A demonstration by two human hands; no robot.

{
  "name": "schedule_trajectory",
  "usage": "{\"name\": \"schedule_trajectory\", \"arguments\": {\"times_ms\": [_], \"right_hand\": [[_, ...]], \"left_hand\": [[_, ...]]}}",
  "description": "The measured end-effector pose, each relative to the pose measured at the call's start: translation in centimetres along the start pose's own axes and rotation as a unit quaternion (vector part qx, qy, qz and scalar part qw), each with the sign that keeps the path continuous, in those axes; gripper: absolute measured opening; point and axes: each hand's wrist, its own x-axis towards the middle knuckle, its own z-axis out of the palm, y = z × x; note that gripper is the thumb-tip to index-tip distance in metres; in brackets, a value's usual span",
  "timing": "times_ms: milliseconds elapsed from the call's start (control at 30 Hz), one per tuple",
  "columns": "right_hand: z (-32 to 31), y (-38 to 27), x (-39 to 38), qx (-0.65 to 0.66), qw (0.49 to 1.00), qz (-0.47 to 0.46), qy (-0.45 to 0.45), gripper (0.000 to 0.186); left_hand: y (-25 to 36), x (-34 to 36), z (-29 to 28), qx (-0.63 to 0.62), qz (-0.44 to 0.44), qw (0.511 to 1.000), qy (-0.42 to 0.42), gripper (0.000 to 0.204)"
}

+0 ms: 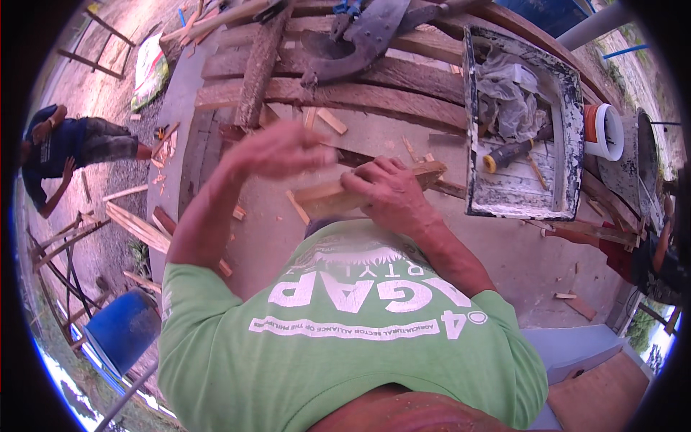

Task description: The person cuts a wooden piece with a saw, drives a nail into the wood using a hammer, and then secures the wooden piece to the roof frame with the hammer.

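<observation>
A short piece of wood [325,199] lies crosswise just in front of my body, its far right end darker and rough. My right hand [392,193] is closed over it from above, fingers wrapped around its edge. My left hand [286,150] is raised to the left of the wood, apart from it and near the slatted wooden bench [403,97]. Motion smears its fingers, and whether it holds anything cannot be made out.
A paint-spattered tray [471,144] holds crumpled clear plastic [507,93] and a yellow-and-black tool [507,155]. A dark, worn curved tool [367,43] lies on the slats. White bucket [607,133] at right; wood offcuts [331,121] around; a person [79,140] stands far left, another at the right edge.
</observation>
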Motion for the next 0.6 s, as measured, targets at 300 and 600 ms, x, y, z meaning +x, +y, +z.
{"name": "schedule_trajectory", "arguments": {"times_ms": [300, 600], "right_hand": [[-2.1, -1.6, 11.2, -0.151, 0.969, -0.106, 0.165, 0.029], [-11.5, -0.7, 0.3, -0.321, 0.826, 0.325, 0.330, 0.025]], "left_hand": [[-2.1, -2.4, 0.2, -0.243, 0.077, 0.961, 0.109, 0.037], [1.7, 8.4, -0.1, -0.001, 0.099, 0.976, 0.193, 0.037]]}}
